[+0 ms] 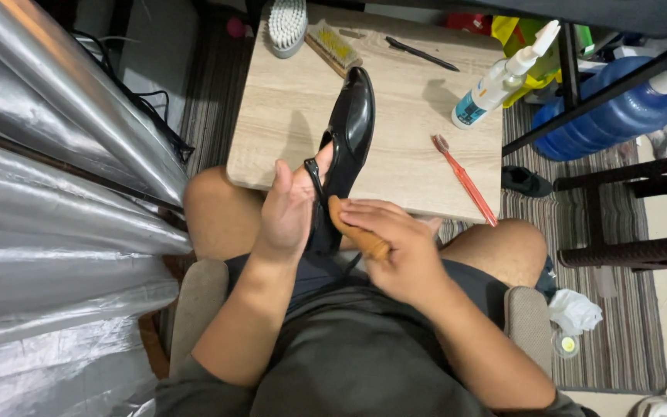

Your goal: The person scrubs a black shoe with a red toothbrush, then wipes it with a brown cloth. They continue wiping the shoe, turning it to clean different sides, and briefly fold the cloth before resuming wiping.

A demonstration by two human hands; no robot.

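Observation:
A glossy black dress shoe (351,123) points away from me, its toe over the small wooden table (287,116) and its heel down by my lap. My left hand (291,205) grips the shoe at its opening, thumb along the lace side. My right hand (395,247) is closed around a wooden-handled brush (355,230), whose end presses against the shoe's heel area. The bristles are hidden behind the shoe and my fingers.
On the table lie a red toothbrush (463,177), a white pump bottle (503,77), a white-bristled brush (286,25), a yellow-bristled brush (333,45) and a black pen-like tool (422,54). Silvery sheeting (55,193) hangs left; a blue water jug (604,116) and dark stool (642,216) stand right.

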